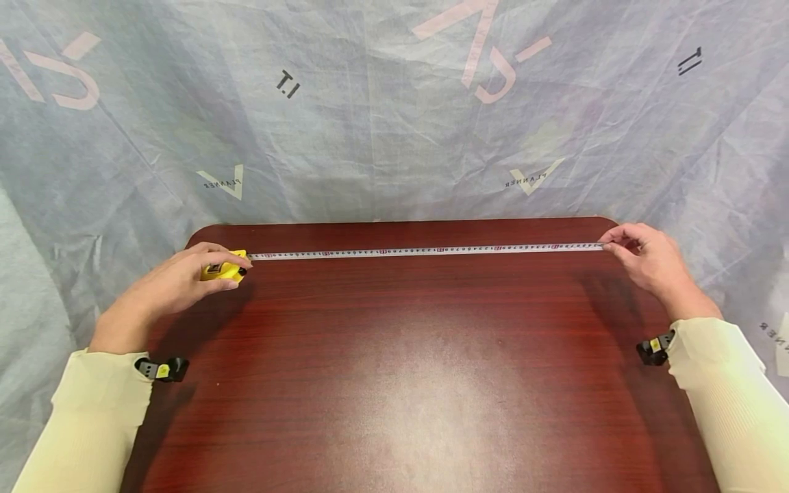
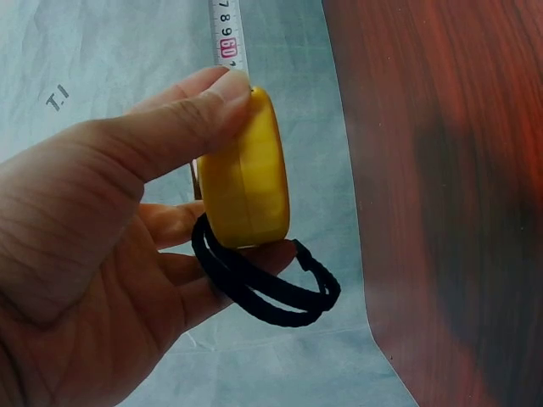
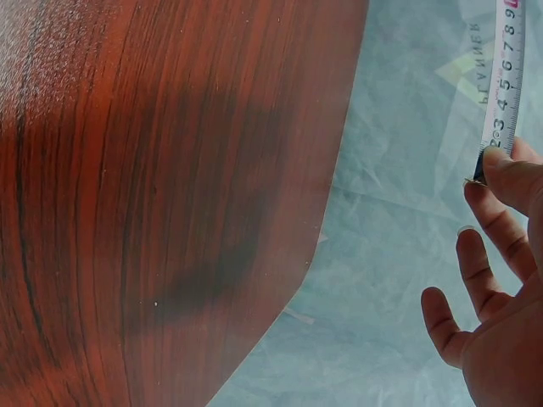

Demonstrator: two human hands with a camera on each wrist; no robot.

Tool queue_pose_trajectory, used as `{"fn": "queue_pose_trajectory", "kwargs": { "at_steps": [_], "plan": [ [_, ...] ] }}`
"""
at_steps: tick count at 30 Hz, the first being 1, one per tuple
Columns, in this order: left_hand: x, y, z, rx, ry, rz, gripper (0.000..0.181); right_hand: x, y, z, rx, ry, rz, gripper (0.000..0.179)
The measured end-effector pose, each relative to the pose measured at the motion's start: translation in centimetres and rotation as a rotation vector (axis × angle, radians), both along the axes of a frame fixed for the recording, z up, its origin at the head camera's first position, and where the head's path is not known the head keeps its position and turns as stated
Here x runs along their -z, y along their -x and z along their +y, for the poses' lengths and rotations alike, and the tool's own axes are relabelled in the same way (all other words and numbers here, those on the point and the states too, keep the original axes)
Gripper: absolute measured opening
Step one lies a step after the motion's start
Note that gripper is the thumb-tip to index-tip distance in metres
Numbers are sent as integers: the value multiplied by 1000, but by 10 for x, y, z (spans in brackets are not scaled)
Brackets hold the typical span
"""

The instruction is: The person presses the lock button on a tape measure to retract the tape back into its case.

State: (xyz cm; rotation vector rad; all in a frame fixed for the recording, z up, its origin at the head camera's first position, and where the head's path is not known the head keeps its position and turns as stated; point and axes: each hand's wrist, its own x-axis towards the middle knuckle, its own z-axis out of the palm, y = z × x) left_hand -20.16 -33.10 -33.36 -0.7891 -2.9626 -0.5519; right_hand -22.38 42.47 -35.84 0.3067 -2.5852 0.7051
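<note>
A yellow tape measure (image 1: 237,259) is gripped in my left hand (image 1: 185,275) near the table's far left corner. In the left wrist view the thumb presses on top of the yellow case (image 2: 246,178), and a black wrist strap (image 2: 271,297) hangs from its lower end. The white blade (image 1: 419,252) is drawn out straight across to the far right, above the far part of the table. My right hand (image 1: 650,260) pinches the blade's end between thumb and index finger; in the right wrist view the other fingers (image 3: 479,271) are spread apart from it.
A dark red wood-grain table (image 1: 394,356) with rounded corners lies under the hands. Behind and beside it hangs grey printed sheeting (image 1: 370,123). Each wrist carries a small black camera (image 1: 172,370) on a strap. Shadows of both arms fall on the tabletop.
</note>
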Motion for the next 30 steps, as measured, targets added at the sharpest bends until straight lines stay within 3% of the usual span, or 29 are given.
{"fn": "queue_pose_trajectory", "kwargs": {
  "at_steps": [9,20,30],
  "plan": [
    [-3,-1,2,-31,16,-30,33,0,0,0,-4,-6,3,11],
    [-5,-2,4,-44,24,-20,30,1,1,3,14,-41,-15,10],
    [-7,-3,5,-49,30,-45,30,1,3,1,-7,-33,22,11]
  ]
}}
